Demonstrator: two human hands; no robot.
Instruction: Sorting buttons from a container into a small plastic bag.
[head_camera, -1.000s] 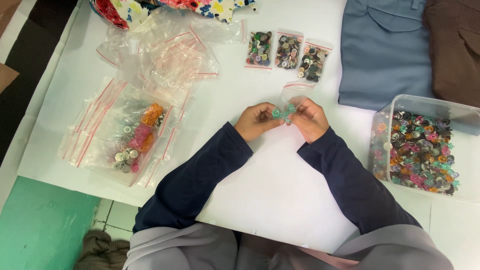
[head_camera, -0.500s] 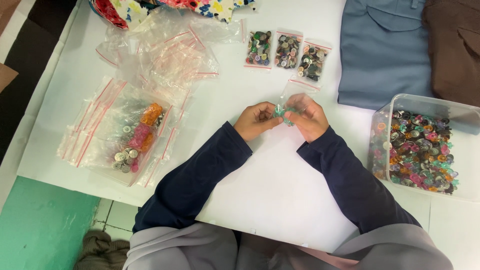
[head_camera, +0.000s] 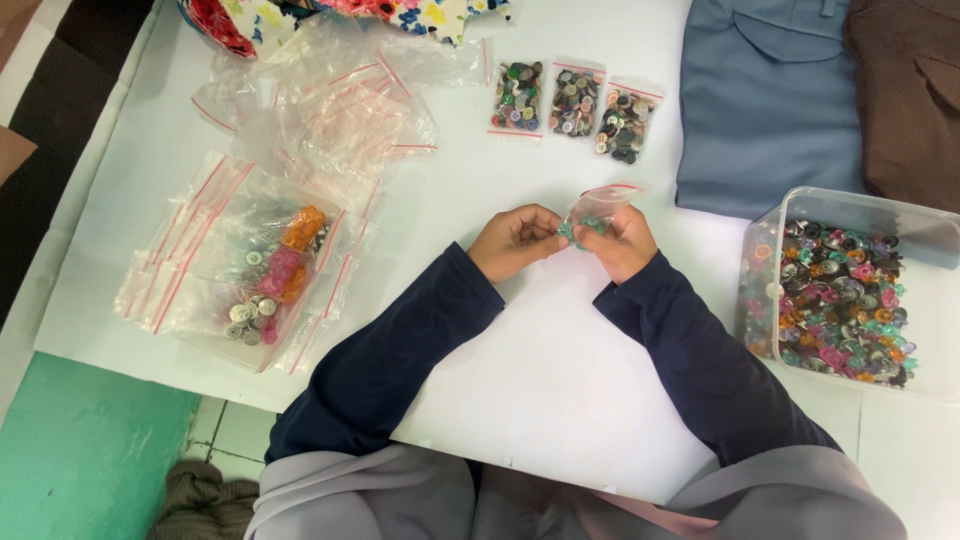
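Observation:
My left hand (head_camera: 515, 240) and my right hand (head_camera: 622, 243) meet over the middle of the white table (head_camera: 560, 390). Between them they hold a small clear zip bag (head_camera: 592, 208) with a red seal strip and green buttons inside. The fingers of both hands pinch the bag's lower part, and its mouth points up and to the right. Dark blue sleeves cover both forearms.
A clear plastic tub of mixed buttons (head_camera: 850, 290) stands at the right. Three filled small bags (head_camera: 572, 100) lie at the top centre. Empty zip bags (head_camera: 330, 100) and a bag of buttons (head_camera: 265, 280) lie on the left. Blue cloth (head_camera: 765, 100) and brown cloth (head_camera: 910, 90) lie top right.
The hands have stayed together on the small bag. The bag's top has tipped a little more to the right.

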